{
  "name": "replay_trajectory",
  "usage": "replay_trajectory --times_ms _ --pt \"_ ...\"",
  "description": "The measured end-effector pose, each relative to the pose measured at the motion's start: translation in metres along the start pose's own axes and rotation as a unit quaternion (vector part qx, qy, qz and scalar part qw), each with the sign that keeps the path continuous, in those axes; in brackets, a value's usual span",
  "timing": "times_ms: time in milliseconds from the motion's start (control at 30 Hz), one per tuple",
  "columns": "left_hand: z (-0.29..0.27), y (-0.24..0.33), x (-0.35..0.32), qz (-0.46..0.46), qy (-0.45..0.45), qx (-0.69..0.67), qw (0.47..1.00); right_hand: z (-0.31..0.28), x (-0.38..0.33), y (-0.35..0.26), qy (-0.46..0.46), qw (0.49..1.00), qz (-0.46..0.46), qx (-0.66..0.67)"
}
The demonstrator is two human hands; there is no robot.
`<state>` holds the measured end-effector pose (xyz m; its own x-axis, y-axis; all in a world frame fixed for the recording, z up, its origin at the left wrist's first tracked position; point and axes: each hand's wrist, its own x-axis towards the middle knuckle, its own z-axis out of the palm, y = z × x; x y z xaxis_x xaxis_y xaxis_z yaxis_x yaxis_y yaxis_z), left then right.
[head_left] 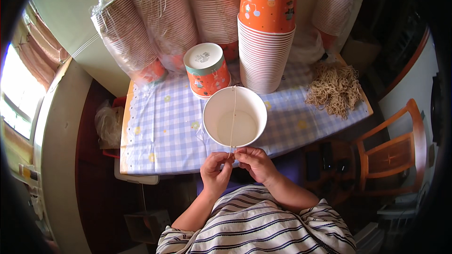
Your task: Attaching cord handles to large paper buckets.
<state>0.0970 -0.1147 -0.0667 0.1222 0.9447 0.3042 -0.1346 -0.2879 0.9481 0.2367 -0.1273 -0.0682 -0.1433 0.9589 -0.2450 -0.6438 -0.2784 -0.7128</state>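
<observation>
A white-lined paper bucket (pixel 252 113) stands mouth up at the table's front edge, right before me. A thin cream cord (pixel 234 113) stretches across its mouth from the far rim to the near rim. At the near rim, my left hand (pixel 216 168) pinches the cord's end with thumb and forefinger. Close against it, my right hand (pixel 254 161) pinches at the same spot. The fingertips almost meet, and the exact way the cord runs between them is too small to make out.
Behind the bucket stand an upside-down orange paper bucket (pixel 207 76) and a tall stack of buckets (pixel 264 56). Bagged stacks (pixel 165 21) line the back. A heap of tan cords (pixel 335 89) lies on the checked tablecloth (pixel 165 131) at right, near a wooden chair (pixel 388 153).
</observation>
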Motion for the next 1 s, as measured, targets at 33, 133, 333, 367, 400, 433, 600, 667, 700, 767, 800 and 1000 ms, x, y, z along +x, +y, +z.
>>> replay_trajectory --times_ms 33,133,333,367,400,433,600,667,700,767,800,1000 --pt "0.001 0.001 0.001 0.008 0.001 0.013 1.0 0.001 -0.001 -0.001 0.004 1.0 -0.003 -0.006" --pt "0.002 0.001 0.001 0.017 0.005 0.029 0.999 -0.001 0.0 -0.001 0.0 1.0 -0.012 -0.015" --pt "0.001 -0.005 0.002 0.057 0.016 0.088 0.994 -0.002 0.002 0.002 0.011 1.0 -0.019 -0.017" --pt "0.001 -0.007 0.002 0.069 0.021 0.1 0.992 -0.002 0.002 0.002 0.013 1.0 -0.02 -0.018" --pt "0.0 -0.008 0.002 0.069 0.021 0.1 0.992 -0.002 0.002 0.002 0.013 1.0 -0.02 -0.018" --pt "0.0 -0.01 0.002 0.068 0.02 0.104 0.992 -0.003 0.003 0.002 0.01 1.0 -0.02 -0.022" --pt "-0.001 -0.009 0.001 0.046 0.01 0.112 0.993 -0.003 0.005 0.001 0.028 0.997 -0.044 -0.062" --pt "-0.003 -0.011 -0.001 -0.004 0.006 0.065 0.998 0.005 0.005 -0.006 0.046 0.996 -0.028 -0.069" --pt "-0.003 -0.01 -0.002 -0.004 0.006 0.065 0.998 0.005 0.005 -0.004 0.046 0.996 -0.028 -0.069" --pt "-0.002 -0.007 -0.002 -0.038 -0.008 0.04 0.998 0.003 0.006 0.0 0.045 0.997 -0.032 -0.056" --pt "-0.002 -0.006 -0.002 -0.038 -0.008 0.04 0.998 0.0 0.008 0.002 0.045 0.997 -0.033 -0.056" --pt "-0.004 -0.001 0.004 -0.136 0.026 -0.078 0.987 -0.005 0.006 -0.004 0.059 0.994 -0.042 -0.082"
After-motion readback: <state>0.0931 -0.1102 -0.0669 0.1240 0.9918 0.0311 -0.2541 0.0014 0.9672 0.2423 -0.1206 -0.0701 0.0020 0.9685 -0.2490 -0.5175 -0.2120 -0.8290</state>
